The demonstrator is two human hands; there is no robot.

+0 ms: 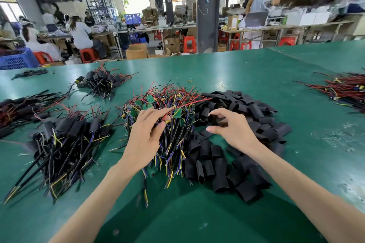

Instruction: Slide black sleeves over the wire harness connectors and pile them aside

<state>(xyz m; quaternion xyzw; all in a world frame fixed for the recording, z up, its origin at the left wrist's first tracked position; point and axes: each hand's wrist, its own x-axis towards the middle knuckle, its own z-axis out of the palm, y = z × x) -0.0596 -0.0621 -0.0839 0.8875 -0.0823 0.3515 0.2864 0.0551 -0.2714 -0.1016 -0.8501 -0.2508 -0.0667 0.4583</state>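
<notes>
A tangled heap of wire harnesses (158, 96) with small green boards and red, black, blue and yellow wires lies mid-table. My left hand (145, 138) pinches one harness (177, 113) by its red wire at the top of that heap. Right of the heap lies a spread of loose black sleeves (215, 165). My right hand (233, 130) hovers over the sleeves, thumb and forefinger curved and apart around the mouth of one sleeve (211, 119); no firm grip shows. A pile of sleeved harnesses (67, 136) sits to the left.
More sleeved bundles lie at the far left (21, 108) and back left (100, 83). A batch of red-wired harnesses (345, 90) sits at the right edge. The green table (256, 69) stretches ahead; people work at benches beyond it.
</notes>
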